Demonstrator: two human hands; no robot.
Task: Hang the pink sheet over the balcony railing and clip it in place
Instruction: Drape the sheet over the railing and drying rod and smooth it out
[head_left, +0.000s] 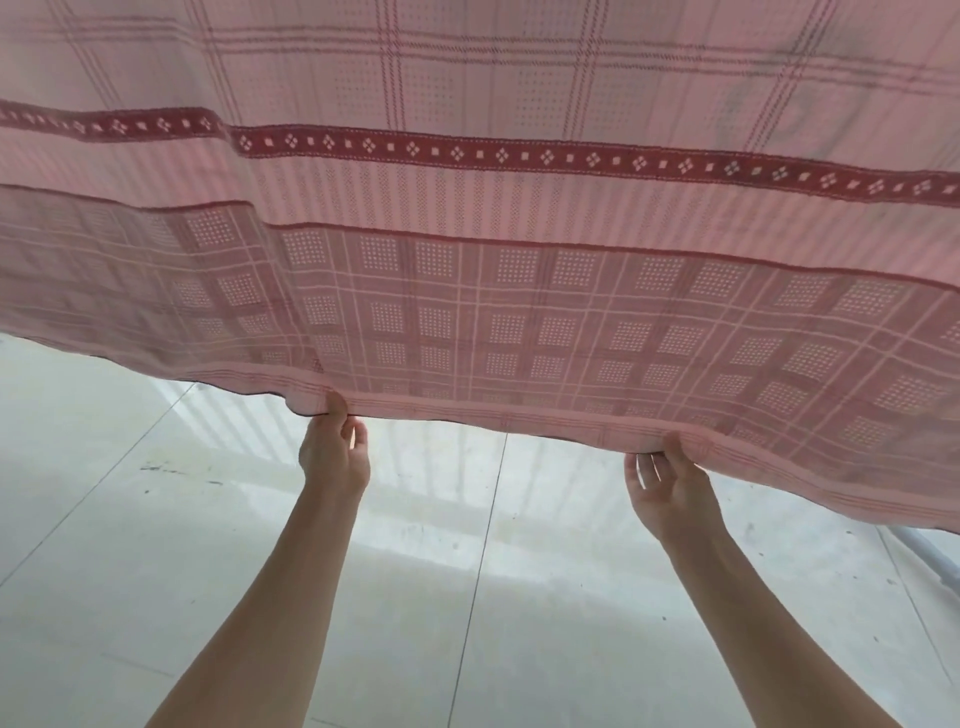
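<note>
The pink sheet (478, 218), checked with a dark red patterned band, fills the upper half of the head view and hangs in front of me. Its lower hem is lifted towards me. My left hand (335, 449) pinches the hem near the middle, thumb on top. My right hand (670, 480) grips the hem further right, fingers under the cloth. The sheet hides the balcony railing; only faint bar shadows fall on the floor. No clip is visible.
Pale glossy floor tiles (467, 597) lie below the sheet, with dark grout lines and a few dirt specks at left. A light-coloured pipe or rail (935, 558) shows at the right edge under the sheet.
</note>
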